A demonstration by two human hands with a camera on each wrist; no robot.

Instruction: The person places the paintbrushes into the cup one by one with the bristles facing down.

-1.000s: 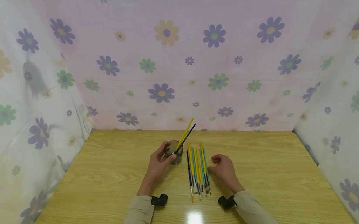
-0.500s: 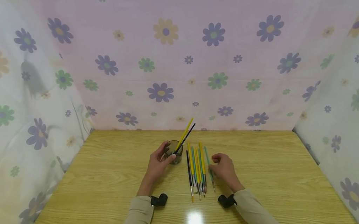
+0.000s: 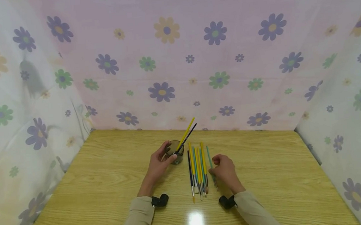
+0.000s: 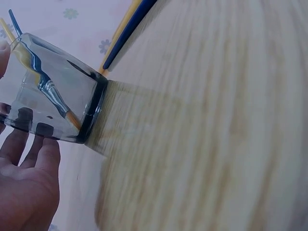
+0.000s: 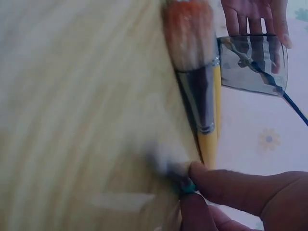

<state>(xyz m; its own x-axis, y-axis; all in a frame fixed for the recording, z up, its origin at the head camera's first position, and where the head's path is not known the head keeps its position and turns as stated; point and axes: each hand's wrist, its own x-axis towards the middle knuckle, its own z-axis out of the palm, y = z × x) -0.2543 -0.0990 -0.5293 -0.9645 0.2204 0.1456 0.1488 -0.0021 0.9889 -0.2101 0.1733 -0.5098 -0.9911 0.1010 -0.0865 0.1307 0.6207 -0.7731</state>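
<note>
In the head view my left hand [image 3: 154, 169] grips a grey see-through glass cup [image 3: 169, 150]. A yellow paintbrush [image 3: 187, 130] and a dark blue paintbrush [image 3: 190, 135] lean in it, handles up and to the right. The left wrist view shows the blue one's bristles down near the bottom of the cup [image 4: 57, 115]. My right hand [image 3: 226, 172] pinches a thin teal paintbrush [image 3: 209, 155] between thumb and finger, slightly tilted, right of the row of paintbrushes [image 3: 198, 164]. Its tip is blurred in the right wrist view, by the pinching fingers.
Several yellow, teal and dark-handled brushes lie side by side on the wooden table [image 3: 110, 188], bristles toward me. One has a broad reddish brush head [image 5: 188, 36] in the right wrist view. A flowered cloth [image 3: 191, 48] encloses the table's back and sides.
The teal paintbrush lay at the right end of the row; my right hand has drawn it apart to the right and tilted it. My left hand and the cup have stayed in place.
</note>
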